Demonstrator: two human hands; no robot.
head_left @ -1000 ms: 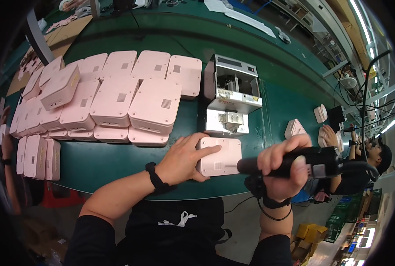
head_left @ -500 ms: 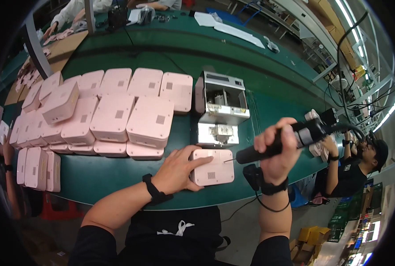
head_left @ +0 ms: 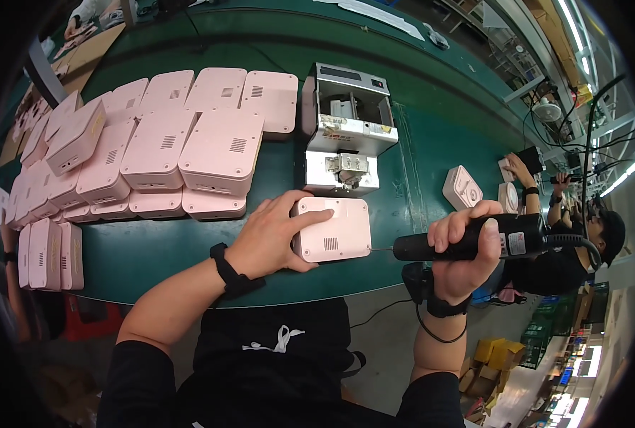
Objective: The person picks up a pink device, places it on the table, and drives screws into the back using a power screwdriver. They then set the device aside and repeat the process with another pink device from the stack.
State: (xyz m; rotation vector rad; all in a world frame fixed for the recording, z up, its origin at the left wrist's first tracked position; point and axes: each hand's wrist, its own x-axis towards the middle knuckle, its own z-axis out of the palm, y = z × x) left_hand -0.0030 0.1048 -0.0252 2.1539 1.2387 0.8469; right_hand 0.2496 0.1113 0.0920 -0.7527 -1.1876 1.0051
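A pale pink plastic case (head_left: 346,227) lies flat on the green bench, its vent slots and corner screw holes facing up. My left hand (head_left: 266,234) grips its left side, with the thumb along the edge and a finger stretched over the top. In my right hand (head_left: 467,246) is a black corded electric screwdriver (head_left: 416,248), held almost level. Its thin bit reaches the case's lower right corner; whether the tip sits in the screw hole is too small to tell. Just beyond the case stands a metal screw feeder (head_left: 353,135).
Several similar pink cases (head_left: 221,146) are stacked to the left, with some upright (head_left: 44,253) near the front edge. Another opened pink case (head_left: 463,188) lies to the right, close to a co-worker's hand (head_left: 522,173). A black cable (head_left: 577,242) trails from the screwdriver.
The screwdriver has swung lower and more level, its bit going from over the case's right part to the lower right corner. My left hand keeps its hold. The whole view has shifted.
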